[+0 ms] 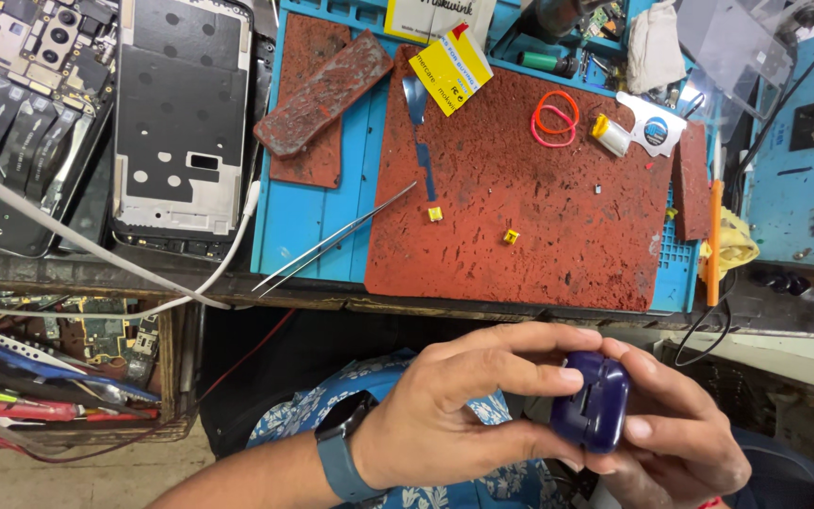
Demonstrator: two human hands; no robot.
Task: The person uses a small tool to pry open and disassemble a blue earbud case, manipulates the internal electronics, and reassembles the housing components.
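— Holding anything, those hands?

— Yes. Both hands are below the near edge of the worktop [520, 309], over the person's lap, and they share one thing: a small dark blue earbud case [594, 402], rounded, with its hinge side turned up toward the camera. The left hand [445, 415], with a dark smartwatch [341, 454] on its wrist, has its fingers [529, 377] closed on the case from the left, thumb under and forefinger over. The right hand [675, 438] closes on it from the right, fingertips pressed to the case's edge.

— And on the worktop?

— A rust-red work mat [520, 188] lies on a blue silicone mat [313, 217]. Steel tweezers [332, 240] rest slanted across the blue mat, tips toward the near edge. Two tiny yellow parts [435, 214] sit on the red mat, well apart from the hands. Farther back lie pink and orange rubber bands [554, 118], a yellow printed card [451, 71] and a spudger [418, 113].

— To the left?

— An opened phone frame [181, 123], face down, beside a second opened phone showing its boards. A white cable [228, 254] runs across them.
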